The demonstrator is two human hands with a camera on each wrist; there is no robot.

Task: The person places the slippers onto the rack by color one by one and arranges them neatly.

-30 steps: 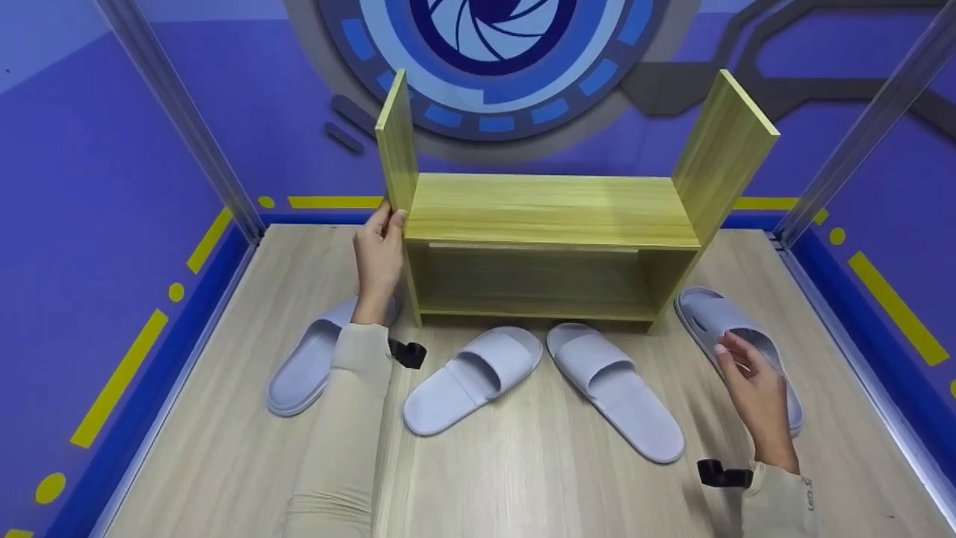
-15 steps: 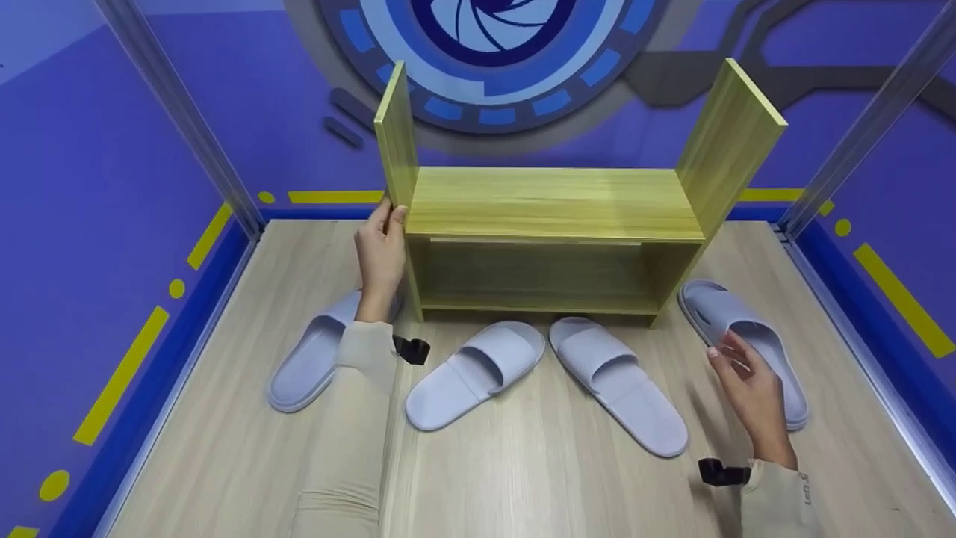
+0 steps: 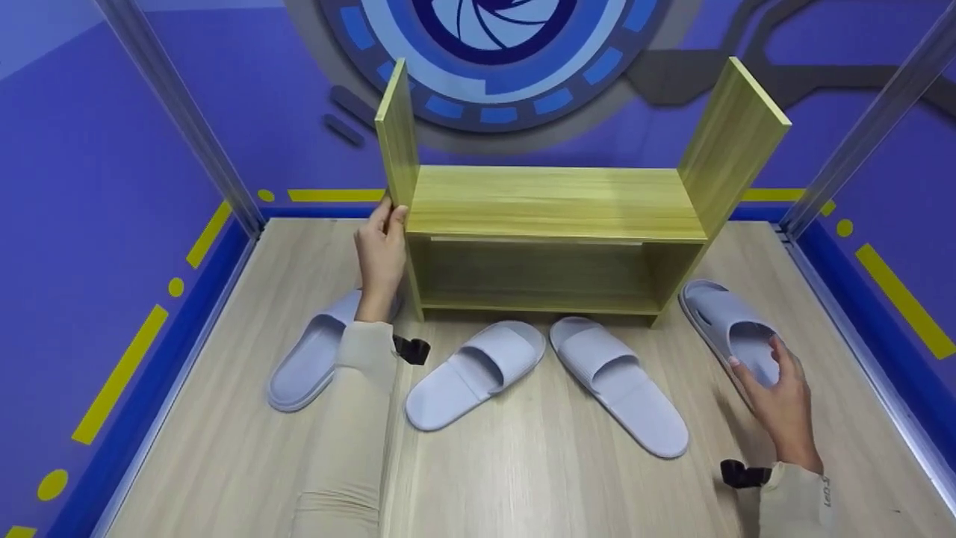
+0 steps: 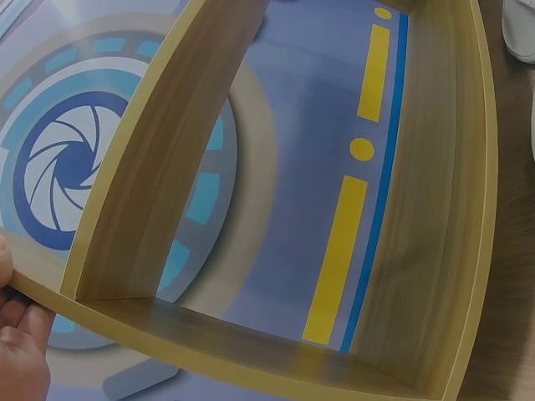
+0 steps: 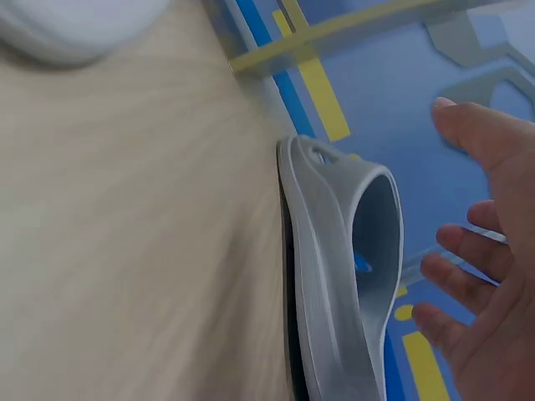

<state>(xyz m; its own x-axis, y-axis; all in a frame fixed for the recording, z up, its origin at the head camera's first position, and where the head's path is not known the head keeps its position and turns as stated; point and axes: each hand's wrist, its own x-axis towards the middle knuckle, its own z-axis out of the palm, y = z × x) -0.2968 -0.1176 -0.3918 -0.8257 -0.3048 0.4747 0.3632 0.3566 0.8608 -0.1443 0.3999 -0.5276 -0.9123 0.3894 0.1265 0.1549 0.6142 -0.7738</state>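
Note:
A light wooden shelf (image 3: pixel 553 202) with two tall side panels stands at the back. My left hand (image 3: pixel 381 250) grips its left side panel (image 4: pixel 226 338), thumb on the near side and fingers behind. Above the far-right grey slipper (image 3: pixel 728 317) is my right hand (image 3: pixel 784 400), thumb and fingers spread with nothing between them. In the right wrist view the hand (image 5: pixel 493 259) is beside and above that slipper's strap (image 5: pixel 338 192). Part of the slipper's heel is hidden behind the hand.
Two lighter slippers, one left (image 3: pixel 448 396) and one right (image 3: pixel 642 411), lie angled before the shelf. Another grey slipper (image 3: pixel 302 373) lies partly under my left forearm. Blue-purple printed walls (image 3: pixel 97 224) enclose the wood-look surface (image 3: pixel 523 493) at the back and both sides.
My right hand has shifted right over the far-right slipper, and its thumb and fingers have spread apart. My left hand keeps its grip on the shelf. The view has tilted slightly.

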